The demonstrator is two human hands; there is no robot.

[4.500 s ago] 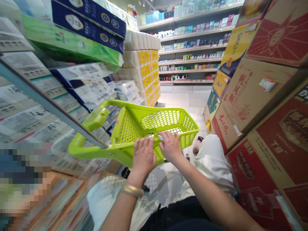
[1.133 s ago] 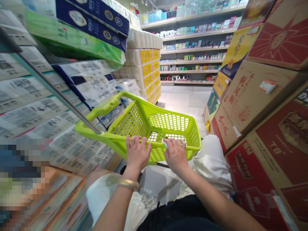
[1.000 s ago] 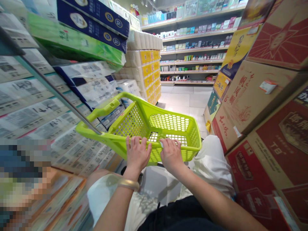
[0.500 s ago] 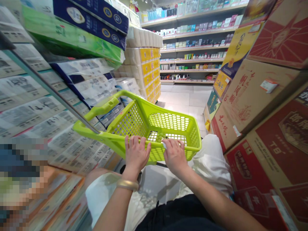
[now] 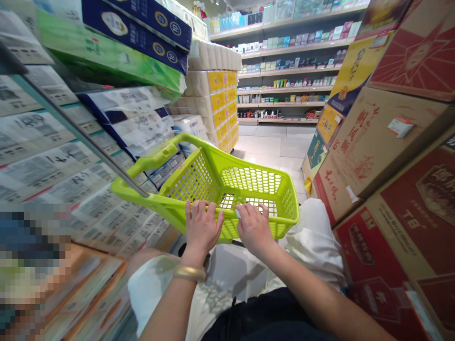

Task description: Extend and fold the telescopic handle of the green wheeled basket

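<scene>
A lime-green plastic shopping basket [image 5: 250, 180] with a perforated mesh body rolls ahead of me, and its long handle [image 5: 152, 161] slants up to the left. My left hand [image 5: 202, 226] has its fingers curled over the basket's near rim. My right hand [image 5: 253, 227] grips the same rim further right, with a small white scrap [image 5: 237, 213] at its fingertips. A gold bangle [image 5: 189, 273] circles my left wrist. The basket's inside looks bare where the mesh shows.
Packs of toilet paper [image 5: 124, 113] tower along the left, and rolls with yellow labels [image 5: 213, 99] stand beyond them. Printed cardboard cartons [image 5: 387, 175] wall the right side. A tiled aisle [image 5: 266, 147] leads to stocked shelves [image 5: 284, 71].
Since the oldest frame, the basket has swung so its handle points further ahead, and my hands sit lower on the rim. Over the last half second, little has moved.
</scene>
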